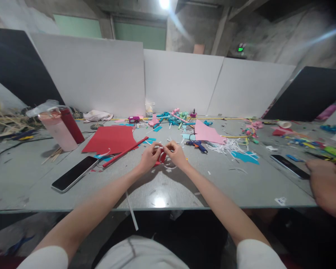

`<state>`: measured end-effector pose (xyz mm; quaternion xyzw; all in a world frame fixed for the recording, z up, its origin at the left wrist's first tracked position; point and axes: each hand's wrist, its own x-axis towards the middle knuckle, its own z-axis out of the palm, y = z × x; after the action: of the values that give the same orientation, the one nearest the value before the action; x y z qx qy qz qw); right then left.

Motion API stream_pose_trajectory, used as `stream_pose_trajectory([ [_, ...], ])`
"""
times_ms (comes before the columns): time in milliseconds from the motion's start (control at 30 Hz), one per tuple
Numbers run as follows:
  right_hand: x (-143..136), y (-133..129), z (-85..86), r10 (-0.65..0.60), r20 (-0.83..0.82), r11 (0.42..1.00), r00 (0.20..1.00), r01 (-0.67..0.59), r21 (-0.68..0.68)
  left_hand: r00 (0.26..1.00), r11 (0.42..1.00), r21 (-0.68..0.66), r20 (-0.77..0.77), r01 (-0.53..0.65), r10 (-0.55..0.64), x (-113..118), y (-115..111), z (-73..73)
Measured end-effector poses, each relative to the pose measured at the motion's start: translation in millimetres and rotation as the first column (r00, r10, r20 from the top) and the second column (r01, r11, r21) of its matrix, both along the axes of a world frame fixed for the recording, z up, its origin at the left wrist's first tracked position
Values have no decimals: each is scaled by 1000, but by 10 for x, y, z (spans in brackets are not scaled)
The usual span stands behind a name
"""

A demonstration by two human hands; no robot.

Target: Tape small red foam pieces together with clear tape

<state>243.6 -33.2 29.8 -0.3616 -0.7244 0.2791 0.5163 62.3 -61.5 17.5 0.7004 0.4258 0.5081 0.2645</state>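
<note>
In the head view, the only one we have, we look down over two bare forearms reaching forward across a grey desk (182,188). Our left hand (149,157) and right hand (178,154) meet almost fingertip to fingertip, both narrowed to a pinch on what seems to be a curled white strip (168,167); exactly how the fingertips grip it is too small to tell. The strip lies between the hands and bows below the fingertips, toward our body. Bent into a loop, it has no straight long axis; its curve runs from side to side, and neither hand is clearly nearer. A small red piece (158,162) shows just beside the loop, on our left; we cannot tell whether they touch. Farther left, a long red stick (126,151) lies slantwise, its far end pointing rightward. Beyond the right hand, near it but apart, rests a blue glue gun (196,145).
</note>
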Motion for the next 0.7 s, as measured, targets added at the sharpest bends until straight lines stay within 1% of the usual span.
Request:
stream_pose_trajectory([
  [200, -5, 23, -27, -9, 6, 1000, 1000, 9, 30, 1000, 1000, 19, 11, 11, -11, 4, 24, -7],
  [400, -8, 20, -29, -5, 7, 1000, 1000, 5, 7, 992, 996, -20, 93, 84, -82, 16, 30, -36],
  [700, -6, 17, -12, -9, 9, 1000, 1000, 9, 5, 993, 996, -45, 100, 74, -69, 13, 30, -42],
])
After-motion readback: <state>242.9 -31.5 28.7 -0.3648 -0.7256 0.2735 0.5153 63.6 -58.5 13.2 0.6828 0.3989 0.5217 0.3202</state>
